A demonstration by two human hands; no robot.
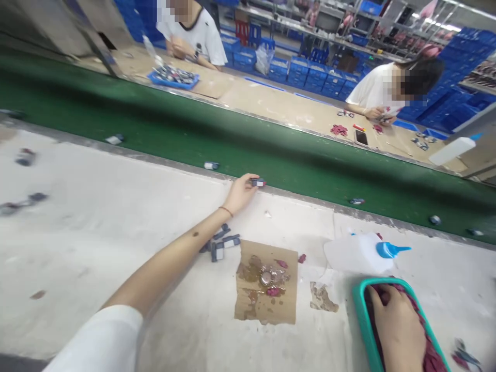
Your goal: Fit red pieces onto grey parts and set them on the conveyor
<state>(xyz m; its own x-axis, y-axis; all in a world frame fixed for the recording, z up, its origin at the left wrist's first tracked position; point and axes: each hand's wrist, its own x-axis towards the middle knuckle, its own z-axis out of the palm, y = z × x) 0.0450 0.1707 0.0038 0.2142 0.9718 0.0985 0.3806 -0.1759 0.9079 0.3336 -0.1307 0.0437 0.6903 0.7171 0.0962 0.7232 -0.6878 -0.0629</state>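
Note:
Stretched forward to the edge of the green belt, my left hand [242,194] pinches a small dark-grey part [258,182] with a white patch and a red end. My right hand [401,323] reaches into a teal basket [362,310] of dark-red pieces [432,356]; its fingertips are partly hidden among them. Between the hands lies a brown cardboard piece [287,310] with wet, glossy patches and a few red pieces. Several grey parts [218,251] lie beside my left forearm. A white bottle [358,253] with a blue nozzle lies on its side above the basket.
The green belt [174,139] crosses the view, carrying several small parts. Beyond it, two people sit at a tan table [267,103] with a blue tray [189,84]. More grey parts lie at the far left and lower right.

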